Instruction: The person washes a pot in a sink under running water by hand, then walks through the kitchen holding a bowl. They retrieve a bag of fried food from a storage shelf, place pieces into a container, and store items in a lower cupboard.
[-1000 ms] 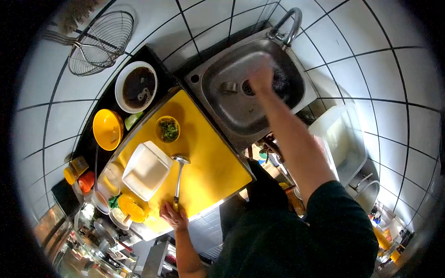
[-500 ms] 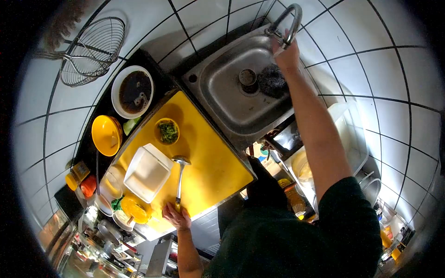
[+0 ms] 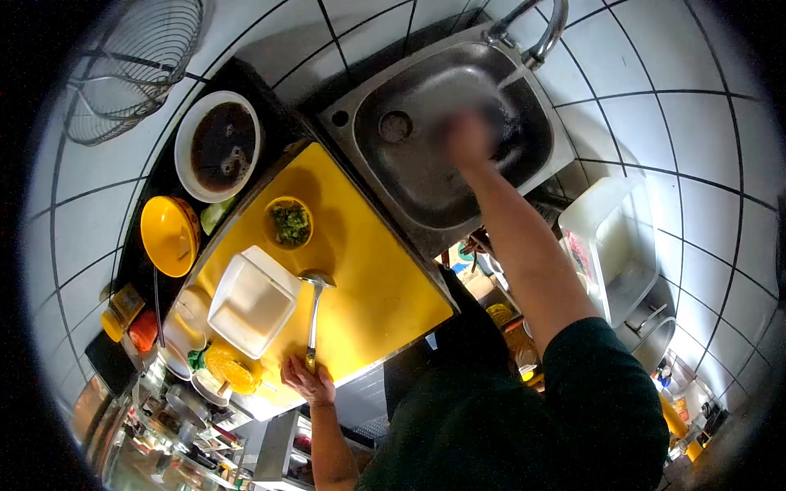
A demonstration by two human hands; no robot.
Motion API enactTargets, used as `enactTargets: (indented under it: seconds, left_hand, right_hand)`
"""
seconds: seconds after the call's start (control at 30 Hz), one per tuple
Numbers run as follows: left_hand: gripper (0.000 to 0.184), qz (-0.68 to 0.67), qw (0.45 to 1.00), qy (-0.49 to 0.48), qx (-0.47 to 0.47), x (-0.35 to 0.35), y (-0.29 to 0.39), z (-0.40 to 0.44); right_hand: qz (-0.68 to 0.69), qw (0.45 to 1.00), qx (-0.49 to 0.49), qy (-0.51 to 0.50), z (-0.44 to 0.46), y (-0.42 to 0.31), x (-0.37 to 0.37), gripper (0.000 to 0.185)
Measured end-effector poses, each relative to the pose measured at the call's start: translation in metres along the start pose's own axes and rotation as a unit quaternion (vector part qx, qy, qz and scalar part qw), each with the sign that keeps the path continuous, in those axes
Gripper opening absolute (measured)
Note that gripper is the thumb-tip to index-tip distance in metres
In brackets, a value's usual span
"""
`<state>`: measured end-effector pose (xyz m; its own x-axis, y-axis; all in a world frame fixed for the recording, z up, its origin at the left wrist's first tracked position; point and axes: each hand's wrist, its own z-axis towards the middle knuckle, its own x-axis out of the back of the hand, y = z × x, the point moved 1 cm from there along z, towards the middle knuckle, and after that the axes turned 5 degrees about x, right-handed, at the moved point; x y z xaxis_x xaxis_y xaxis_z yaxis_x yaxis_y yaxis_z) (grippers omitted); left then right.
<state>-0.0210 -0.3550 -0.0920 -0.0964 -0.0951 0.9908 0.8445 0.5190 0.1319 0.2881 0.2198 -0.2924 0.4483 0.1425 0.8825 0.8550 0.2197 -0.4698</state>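
My right hand (image 3: 468, 141) is over the middle of the metal sink (image 3: 401, 190), smeared by motion; a dark blurred thing lies at its fingers, and I cannot make out whether it is held. Water runs from the faucet (image 3: 536, 56). My left hand (image 3: 308, 381) rests on the near edge of the yellow board (image 3: 368, 286), fingers apart, beside the handle end of a ladle (image 3: 313, 323). Left of the ladle sits a white rectangular container (image 3: 254, 303). A small yellow bowl of chopped greens (image 3: 290, 223) stands farther up the board.
Left of the board are a white bowl of dark liquid (image 3: 219, 147), a yellow bowl (image 3: 169, 236) and a jar (image 3: 123, 313). Wire strainers (image 3: 135, 65) hang on the tiled wall. A translucent bin (image 3: 626, 245) stands right of my right forearm.
My right hand has moved from the faucet down into the sink, and water now runs. The round metal piece in the sink sits farther left. My left hand stays at the board's edge.
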Motion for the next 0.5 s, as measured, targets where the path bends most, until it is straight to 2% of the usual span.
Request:
enactTargets:
  seconds: [0.03,0.1,0.3,0.43,0.5]
  left_hand:
    - [0.068,0.005,1.000,0.002,-0.002,-0.001,-0.001,0.000]
    - [0.068,0.006,1.000,0.008,-0.014,-0.002,-0.004,-0.001]
    - [0.068,-0.002,1.000,0.009,-0.014,0.002,0.001,0.003]
    - [0.069,-0.003,1.000,0.009,-0.016,0.001,0.000,0.002]
    - [0.070,0.002,1.000,0.008,-0.015,-0.001,0.000,0.003]
  right_hand:
    - [-0.038,0.998,-0.002,0.042,-0.002,0.000,0.020,0.062]
    - [-0.081,0.996,-0.006,0.043,-0.004,0.015,0.052,0.062]
    - [-0.193,0.957,0.112,-0.185,0.006,0.043,0.079,0.065]
    - [-0.180,0.906,0.100,-0.369,0.026,0.020,0.071,0.062]
    - [-0.169,0.904,0.086,-0.383,0.036,-0.011,0.079,0.058]
